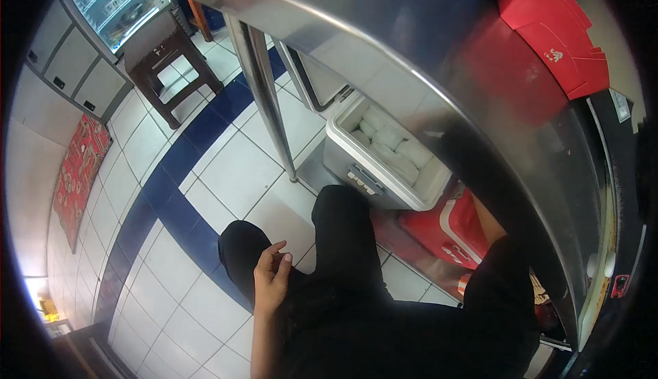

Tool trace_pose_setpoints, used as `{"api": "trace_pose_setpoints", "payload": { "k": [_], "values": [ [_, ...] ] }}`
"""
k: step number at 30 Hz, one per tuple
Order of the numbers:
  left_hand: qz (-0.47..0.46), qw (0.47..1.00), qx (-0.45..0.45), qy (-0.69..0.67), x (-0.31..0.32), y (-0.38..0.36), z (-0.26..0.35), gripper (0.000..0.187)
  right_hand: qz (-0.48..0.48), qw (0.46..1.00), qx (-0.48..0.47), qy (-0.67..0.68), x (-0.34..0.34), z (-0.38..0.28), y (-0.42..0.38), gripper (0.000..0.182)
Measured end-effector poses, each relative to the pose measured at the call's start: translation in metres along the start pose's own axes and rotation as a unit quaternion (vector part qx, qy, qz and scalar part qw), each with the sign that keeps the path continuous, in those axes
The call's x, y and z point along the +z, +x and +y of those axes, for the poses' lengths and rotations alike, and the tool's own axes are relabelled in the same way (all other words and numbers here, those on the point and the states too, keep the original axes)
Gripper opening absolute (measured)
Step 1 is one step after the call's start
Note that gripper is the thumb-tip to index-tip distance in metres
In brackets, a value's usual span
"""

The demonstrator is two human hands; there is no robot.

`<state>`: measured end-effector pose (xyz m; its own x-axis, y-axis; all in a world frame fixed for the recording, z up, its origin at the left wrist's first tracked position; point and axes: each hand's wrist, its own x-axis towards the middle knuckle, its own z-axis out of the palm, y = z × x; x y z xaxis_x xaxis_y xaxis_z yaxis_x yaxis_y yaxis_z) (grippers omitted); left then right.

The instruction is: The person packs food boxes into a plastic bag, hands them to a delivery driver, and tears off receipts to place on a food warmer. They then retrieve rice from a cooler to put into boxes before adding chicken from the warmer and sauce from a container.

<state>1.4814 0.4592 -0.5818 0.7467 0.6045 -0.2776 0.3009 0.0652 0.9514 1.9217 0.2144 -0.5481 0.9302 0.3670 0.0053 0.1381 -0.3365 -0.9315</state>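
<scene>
My left hand hangs in front of my knee, fingers loosely bent and thumb apart, with nothing in it. On the right, a strip of my right forearm reaches under the steel table; the hand itself is hidden by the tabletop. Beyond my knees stands a grey cooler box with its lid raised. Inside lie several whitish, plastic-looking bags, whose contents I cannot make out. Close to the right forearm is a red cooler box with a white stripe, partly covered by the table.
The steel table curves overhead, carried by a metal leg. Red cartons sit on top. A brown stool stands before a lit display fridge. A red patterned mat lies on the tiled floor.
</scene>
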Motion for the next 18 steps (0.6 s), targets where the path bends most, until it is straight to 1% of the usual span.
{"api": "trace_pose_setpoints", "payload": {
  "k": [2, 4, 5, 7, 8, 10, 13, 14, 15, 16, 18],
  "values": [
    [0.005, 1.0, 0.0, 0.009, -0.001, -0.002, 0.006, 0.029, -0.006, 1.0, -0.006, -0.011, -0.002, -0.012, 0.003, 0.07],
    [-0.029, 0.998, -0.041, 0.024, -0.003, -0.002, 0.01, 0.03, -0.025, 0.998, -0.016, -0.047, 0.002, -0.023, 0.008, 0.071],
    [-0.029, 0.998, -0.041, 0.025, -0.001, -0.002, 0.009, 0.03, -0.045, 0.995, -0.023, -0.081, 0.007, -0.027, 0.012, 0.071],
    [0.014, 1.0, 0.013, 0.019, 0.003, -0.003, 0.004, 0.028, -0.102, 0.977, -0.038, -0.181, 0.021, -0.031, 0.019, 0.071],
    [0.012, 1.0, 0.014, 0.02, 0.003, -0.004, 0.003, 0.028, -0.136, 0.961, -0.049, -0.235, 0.034, -0.03, 0.025, 0.071],
    [0.008, 0.999, 0.006, 0.034, 0.002, -0.005, 0.003, 0.029, -0.207, 0.906, -0.071, -0.362, 0.059, -0.015, 0.032, 0.071],
    [-0.003, 1.0, 0.001, 0.022, 0.004, -0.005, 0.002, 0.029, -0.29, 0.81, -0.078, -0.503, 0.103, 0.017, 0.033, 0.072],
    [-0.006, 1.0, 0.007, 0.022, 0.005, -0.003, 0.003, 0.029, -0.304, 0.79, -0.076, -0.527, 0.114, 0.019, 0.029, 0.072],
    [-0.021, 1.0, -0.014, 0.005, 0.004, -0.004, 0.003, 0.028, -0.317, 0.772, -0.077, -0.546, 0.12, 0.021, 0.023, 0.072],
    [-0.035, 0.999, -0.037, -0.014, 0.005, -0.004, 0.002, 0.028, -0.32, 0.761, -0.074, -0.559, 0.127, 0.022, 0.021, 0.072],
    [-0.039, 0.998, -0.046, -0.021, 0.009, -0.001, 0.007, 0.028, -0.327, 0.745, -0.076, -0.576, 0.134, 0.032, 0.02, 0.072]
  ]
}}
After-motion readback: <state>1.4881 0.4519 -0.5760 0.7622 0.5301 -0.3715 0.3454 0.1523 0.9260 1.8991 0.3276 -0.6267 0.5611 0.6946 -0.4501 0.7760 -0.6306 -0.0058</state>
